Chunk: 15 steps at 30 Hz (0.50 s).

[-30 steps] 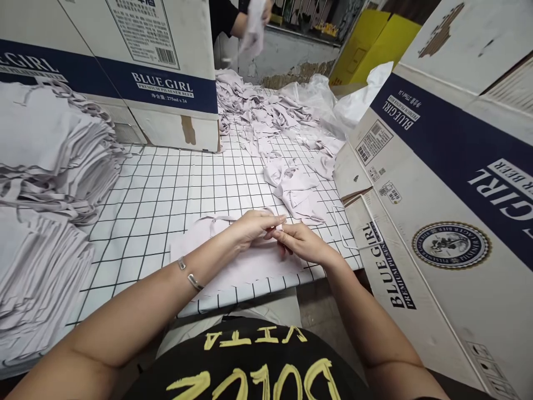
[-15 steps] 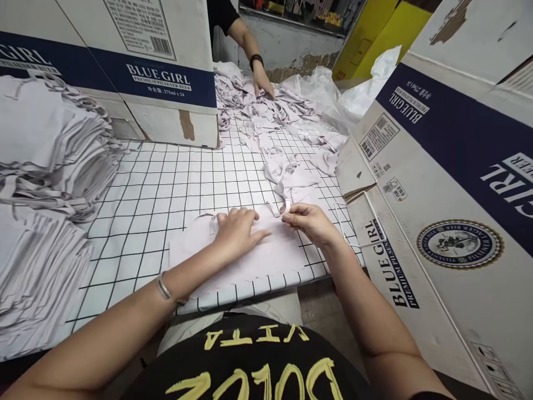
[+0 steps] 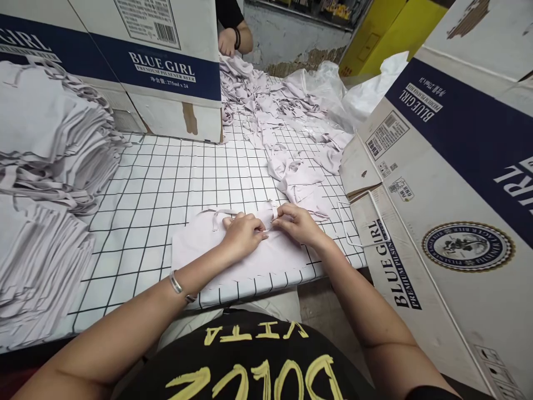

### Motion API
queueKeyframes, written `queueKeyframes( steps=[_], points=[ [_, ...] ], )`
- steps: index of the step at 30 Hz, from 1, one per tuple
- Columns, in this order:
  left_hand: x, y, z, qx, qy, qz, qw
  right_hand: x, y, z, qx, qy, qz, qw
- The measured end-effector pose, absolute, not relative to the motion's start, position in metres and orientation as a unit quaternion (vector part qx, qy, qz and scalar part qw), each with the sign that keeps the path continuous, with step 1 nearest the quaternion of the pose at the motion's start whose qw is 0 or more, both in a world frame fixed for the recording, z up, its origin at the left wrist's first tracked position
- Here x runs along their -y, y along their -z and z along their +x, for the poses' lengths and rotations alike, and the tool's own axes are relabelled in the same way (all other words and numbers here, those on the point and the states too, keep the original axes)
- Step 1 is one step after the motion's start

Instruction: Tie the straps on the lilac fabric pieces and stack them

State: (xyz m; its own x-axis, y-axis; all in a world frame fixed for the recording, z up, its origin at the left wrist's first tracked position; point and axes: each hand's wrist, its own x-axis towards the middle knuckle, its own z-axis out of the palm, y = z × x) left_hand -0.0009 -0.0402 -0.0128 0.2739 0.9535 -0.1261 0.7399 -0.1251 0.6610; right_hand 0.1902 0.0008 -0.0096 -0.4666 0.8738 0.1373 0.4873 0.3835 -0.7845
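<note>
A pale pinkish-white fabric piece [image 3: 250, 266] lies flat at the front edge of the table, with narrow straps along its far edge. My left hand [image 3: 245, 233] rests on the fabric, fingers curled and pinched at its upper edge near the middle. Right beside it, my right hand [image 3: 297, 223] pinches a thin fabric strap [image 3: 273, 208] between thumb and fingers. The two hands' fingertips almost meet, and the exact bit under the left fingertips is hidden.
Tall stacks of similar fabric pieces [image 3: 45, 133] stand at the left. Beer cartons [image 3: 175, 119] flank the table [image 3: 175, 178] on both sides. Loose fabric pieces [image 3: 258, 94] heap at the back by a clear plastic bag [image 3: 325, 83]. Another person's hand [image 3: 227, 42] is behind that heap.
My left hand has moved right and closed its spread fingers on the fabric edge. My right hand has shifted slightly left with the strap. The other person's hand has drawn back leftward.
</note>
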Motion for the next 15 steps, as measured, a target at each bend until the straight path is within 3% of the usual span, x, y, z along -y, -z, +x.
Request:
queueKeyframes(
  steps=[6,15],
  points=[
    [0.0396,0.0114,-0.0001,-0.586,-0.176,0.723,0.319,-0.0014,0.0138,0.1894,0.858,-0.26,-0.399,0.19],
    [0.0409,0.018,0.0021,-0.578,-0.185,0.73,0.313,0.0026,0.0178,0.1848,0.867,-0.249,-0.388,0.189]
  ],
)
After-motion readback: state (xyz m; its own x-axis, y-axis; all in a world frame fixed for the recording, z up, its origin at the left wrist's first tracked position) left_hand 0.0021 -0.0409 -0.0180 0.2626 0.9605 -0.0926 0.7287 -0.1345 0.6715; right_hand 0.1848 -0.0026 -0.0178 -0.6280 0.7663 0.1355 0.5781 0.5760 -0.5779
